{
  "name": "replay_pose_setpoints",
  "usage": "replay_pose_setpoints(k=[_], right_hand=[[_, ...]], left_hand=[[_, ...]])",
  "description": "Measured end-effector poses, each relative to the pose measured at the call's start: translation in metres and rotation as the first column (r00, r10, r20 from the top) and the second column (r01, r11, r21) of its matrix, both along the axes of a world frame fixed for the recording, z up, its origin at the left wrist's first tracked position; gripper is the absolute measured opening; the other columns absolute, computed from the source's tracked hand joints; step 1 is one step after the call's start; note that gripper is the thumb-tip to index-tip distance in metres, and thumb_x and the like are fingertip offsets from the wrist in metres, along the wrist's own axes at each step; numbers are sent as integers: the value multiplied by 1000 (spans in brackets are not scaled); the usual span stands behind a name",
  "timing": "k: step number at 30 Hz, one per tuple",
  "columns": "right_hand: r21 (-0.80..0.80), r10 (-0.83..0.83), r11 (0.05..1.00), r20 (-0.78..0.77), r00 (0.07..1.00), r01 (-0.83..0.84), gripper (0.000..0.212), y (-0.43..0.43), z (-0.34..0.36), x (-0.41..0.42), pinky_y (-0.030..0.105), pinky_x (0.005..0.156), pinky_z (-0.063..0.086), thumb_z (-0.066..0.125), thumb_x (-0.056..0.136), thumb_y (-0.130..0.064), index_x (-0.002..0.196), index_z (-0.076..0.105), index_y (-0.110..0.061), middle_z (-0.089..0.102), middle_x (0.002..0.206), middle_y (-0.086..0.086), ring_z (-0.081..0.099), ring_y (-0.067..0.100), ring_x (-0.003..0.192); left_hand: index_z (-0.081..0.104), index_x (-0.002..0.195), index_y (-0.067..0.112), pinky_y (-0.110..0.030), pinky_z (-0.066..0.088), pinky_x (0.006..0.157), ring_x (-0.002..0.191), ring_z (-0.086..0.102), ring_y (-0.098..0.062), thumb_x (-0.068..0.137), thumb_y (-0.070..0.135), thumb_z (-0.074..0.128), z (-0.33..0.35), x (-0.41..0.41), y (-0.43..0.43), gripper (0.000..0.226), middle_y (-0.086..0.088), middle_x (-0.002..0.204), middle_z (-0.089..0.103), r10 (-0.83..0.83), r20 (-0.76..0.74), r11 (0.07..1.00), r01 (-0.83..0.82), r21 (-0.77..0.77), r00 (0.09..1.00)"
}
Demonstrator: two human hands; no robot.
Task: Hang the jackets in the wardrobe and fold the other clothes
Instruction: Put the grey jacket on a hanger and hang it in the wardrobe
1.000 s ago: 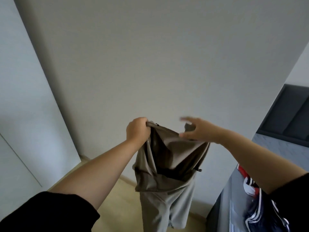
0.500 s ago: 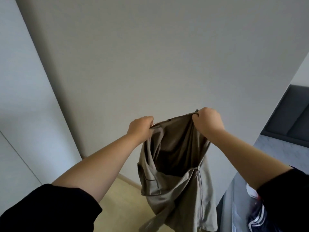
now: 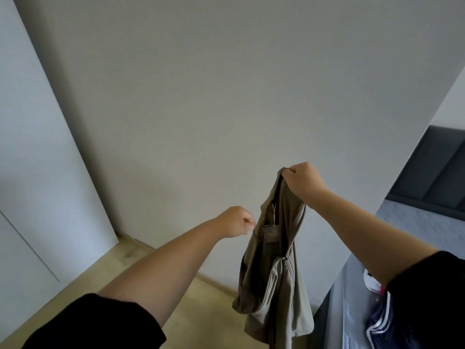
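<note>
A khaki pair of trousers (image 3: 274, 268) hangs in the air in front of a plain wall. My right hand (image 3: 303, 182) grips its top edge and holds it up, so the cloth drops in a narrow bunch. My left hand (image 3: 236, 224) is lower and to the left, fingers curled into a loose fist. It sits right beside the cloth's left edge and nothing shows in its grasp. The trousers' lower end runs out of the bottom of the view.
A bed with a grey sheet (image 3: 412, 222) and dark headboard (image 3: 437, 167) stands at the right. A dark garment with white stripes and a red patch (image 3: 380, 321) lies on the bed. White wardrobe doors (image 3: 32, 172) fill the left, above a wooden floor (image 3: 141, 260).
My left hand let go of the waistband and dropped lower. My right hand lifted and carried the trousers to the right, so the opened waist collapsed into a hanging bunch.
</note>
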State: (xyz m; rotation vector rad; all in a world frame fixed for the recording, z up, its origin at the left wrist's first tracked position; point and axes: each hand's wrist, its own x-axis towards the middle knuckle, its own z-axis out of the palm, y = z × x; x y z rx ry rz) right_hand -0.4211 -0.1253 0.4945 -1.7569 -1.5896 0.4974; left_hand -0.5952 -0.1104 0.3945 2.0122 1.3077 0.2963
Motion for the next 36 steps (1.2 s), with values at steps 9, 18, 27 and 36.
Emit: replay_pose_setpoints(k=[9, 18, 27, 36], right_hand=[[123, 36, 992, -108, 994, -23, 23, -11, 8, 11, 27, 49, 22, 46, 88, -7, 64, 46, -6, 33, 57, 7, 30, 18, 54], [159, -39, 982, -371, 928, 105, 47, -14, 7, 14, 16, 38, 12, 44, 85, -6, 48, 19, -19, 15, 38, -12, 12, 6, 36], [263, -75, 956, -198, 977, 127, 36, -15, 9, 19, 18, 57, 34, 45, 87, -4, 54, 53, 6, 55, 103, -9, 54, 9, 76], [41, -39, 998, -28, 999, 40, 33, -1, -5, 44, 24, 47, 23, 50, 74, 8, 53, 34, -12, 32, 54, 2, 29, 17, 52]], left_hand=[[62, 99, 15, -25, 47, 77, 94, 60, -21, 85, 14, 56, -22, 15, 4, 15, -3, 103, 65, 66, -25, 996, -65, 62, 997], [54, 118, 29, -27, 46, 78, 94, 57, -17, 70, 54, 68, -30, 25, -9, 55, 8, 107, 59, 75, 25, 997, -75, -4, 997], [50, 110, 12, -38, 49, 89, 106, 55, -30, 87, 15, 53, -11, 18, -3, 24, -8, 118, 47, 323, -149, 940, -299, 167, 934], [53, 57, 12, -22, 31, 53, 70, 50, -20, 75, -5, 43, 34, -28, 33, 27, 0, 64, 51, 439, 62, 851, -437, 291, 896]])
